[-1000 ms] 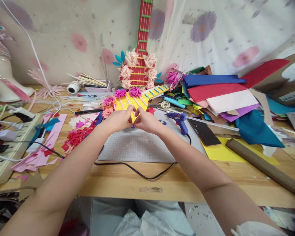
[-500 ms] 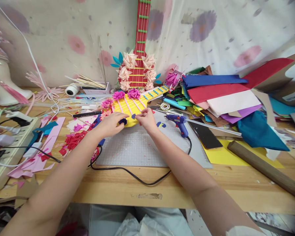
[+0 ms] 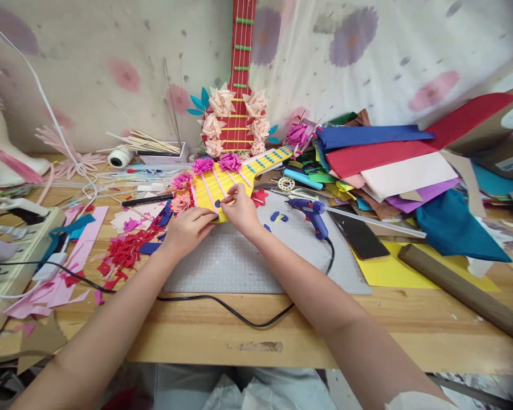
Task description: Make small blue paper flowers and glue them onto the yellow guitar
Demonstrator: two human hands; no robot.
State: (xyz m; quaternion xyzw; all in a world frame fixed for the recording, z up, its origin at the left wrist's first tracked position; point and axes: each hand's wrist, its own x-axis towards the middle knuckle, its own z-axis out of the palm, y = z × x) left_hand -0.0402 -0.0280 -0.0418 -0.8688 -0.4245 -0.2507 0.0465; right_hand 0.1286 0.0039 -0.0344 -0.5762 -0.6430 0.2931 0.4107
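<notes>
A yellow paper guitar with pink strings and magenta paper flowers lies at the far edge of a grey cutting mat. My left hand rests curled on the guitar's lower edge and holds it down. My right hand is pinched at the guitar's body, its fingertips on a small dark blue paper piece set against the yellow surface. The two hands almost touch. Two more small blue pieces lie on the mat just right of my right hand.
A blue glue gun stands on the mat's right, its black cable looping along the table's front. A phone, coloured paper sheets and a cardboard tube are on the right. Red scraps and a power strip are on the left. A red paper guitar leans on the wall.
Both hands drew apart from their clasp, then came down onto the yellow guitar's lower body. The blue piece, held up half a second ago, now lies against the yellow surface.
</notes>
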